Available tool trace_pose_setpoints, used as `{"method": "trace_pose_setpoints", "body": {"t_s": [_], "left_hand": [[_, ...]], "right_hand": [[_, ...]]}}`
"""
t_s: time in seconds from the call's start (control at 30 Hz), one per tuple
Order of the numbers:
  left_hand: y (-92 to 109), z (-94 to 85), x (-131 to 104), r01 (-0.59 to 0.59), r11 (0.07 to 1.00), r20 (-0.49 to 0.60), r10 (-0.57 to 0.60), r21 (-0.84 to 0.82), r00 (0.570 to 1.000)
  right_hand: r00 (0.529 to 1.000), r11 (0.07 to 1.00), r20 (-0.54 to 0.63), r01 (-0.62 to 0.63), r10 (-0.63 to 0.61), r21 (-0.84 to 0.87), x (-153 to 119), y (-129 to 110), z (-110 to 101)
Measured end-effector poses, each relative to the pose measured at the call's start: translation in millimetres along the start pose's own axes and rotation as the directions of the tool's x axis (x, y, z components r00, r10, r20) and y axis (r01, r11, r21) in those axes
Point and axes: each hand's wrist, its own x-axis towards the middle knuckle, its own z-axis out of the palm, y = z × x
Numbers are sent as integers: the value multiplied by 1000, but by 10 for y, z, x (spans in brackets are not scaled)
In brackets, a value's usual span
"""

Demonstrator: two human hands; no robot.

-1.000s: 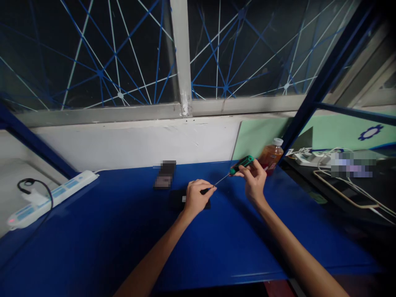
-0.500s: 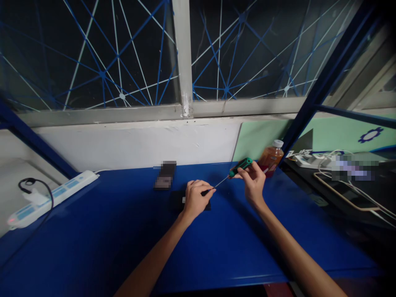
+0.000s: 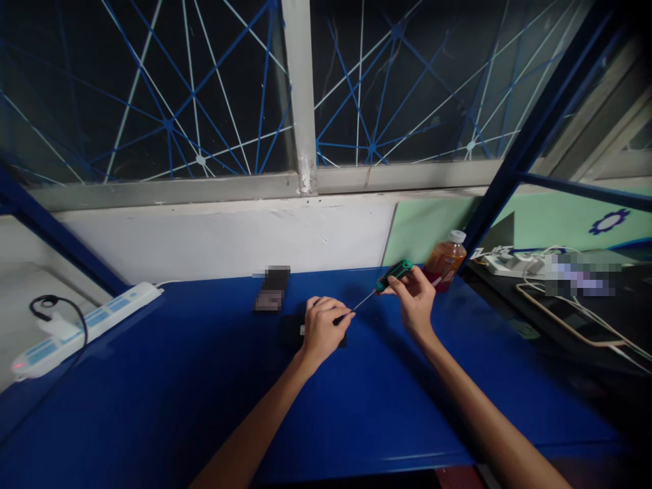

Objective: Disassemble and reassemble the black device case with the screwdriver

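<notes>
1. Green and black, grasped in the right hand (image 3: pixel 416 302): a screwdriver (image 3: pixel 393 276), slanted above the surface (image 3: pixel 387 407) near the far edge, tip lowered to the left hand (image 3: pixel 324 326).
2. Pinched there, by that tip: a small dark piece (image 3: pixel 341 318), too small to identify.
3. Beneath, on the surface: a flat black object (image 3: pixel 290 331).
4. Close to the far right corner: a capped bottle (image 3: pixel 449 258); along the left edge: a white power strip (image 3: pixel 94 330).

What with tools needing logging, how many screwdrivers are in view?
1: the green screwdriver in the right hand, aimed toward the left hand. Any beneath the hands would be hidden.
</notes>
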Motion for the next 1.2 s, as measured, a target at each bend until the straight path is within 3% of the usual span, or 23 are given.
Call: {"method": "trace_pose_setpoints", "body": {"t_s": [0.43,1.03,1.2], "left_hand": [[-9,-20,-1,1,1000,6,-1,28,1000],[12,-43,16,25,1000,27,-25,1,999],[22,-71,28,35,999,85,-37,26,996]], "right_hand": [[998,1000,64,-12,13,-2,-27,35,9],[999,1000,44,-3,3,3,-17,15,21],[999,1000,54,5,-5,3,-32,2,24]]}}
